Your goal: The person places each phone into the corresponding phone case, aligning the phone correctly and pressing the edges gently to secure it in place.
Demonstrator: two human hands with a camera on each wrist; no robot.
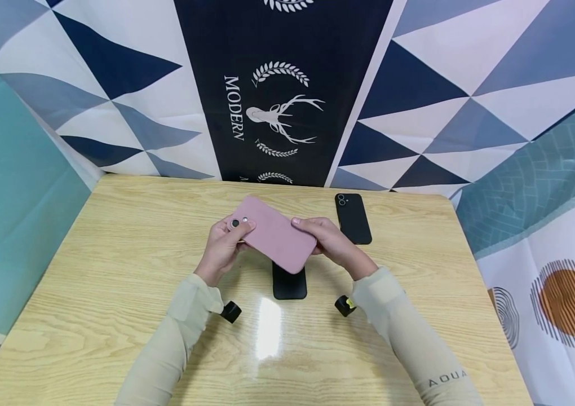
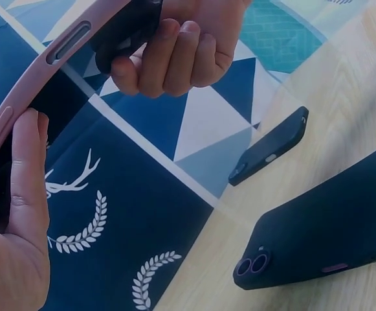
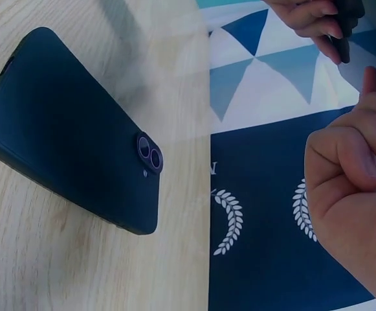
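Both hands hold a pink phone case [image 1: 279, 237] tilted above the table, its back facing up. My left hand [image 1: 222, 248] grips the end with the camera holes, thumb on top. My right hand [image 1: 330, 239] pinches the opposite end, thumb on top. In the left wrist view the case's side [image 2: 42, 78] shows a button and a slot; dark material shows beneath it, and I cannot tell whether a phone is inside. A black phone [image 1: 289, 285] lies under the case, partly hidden. It looks large in the right wrist view, two camera rings on its back [image 3: 71, 129].
Another black phone [image 1: 353, 219], camera side up, lies at the back right beyond my right hand. Small black wrist devices [image 1: 230, 312] show beside both cuffs. The wooden table [image 1: 115, 270] ends at a patterned cloth backdrop [image 1: 277, 113].
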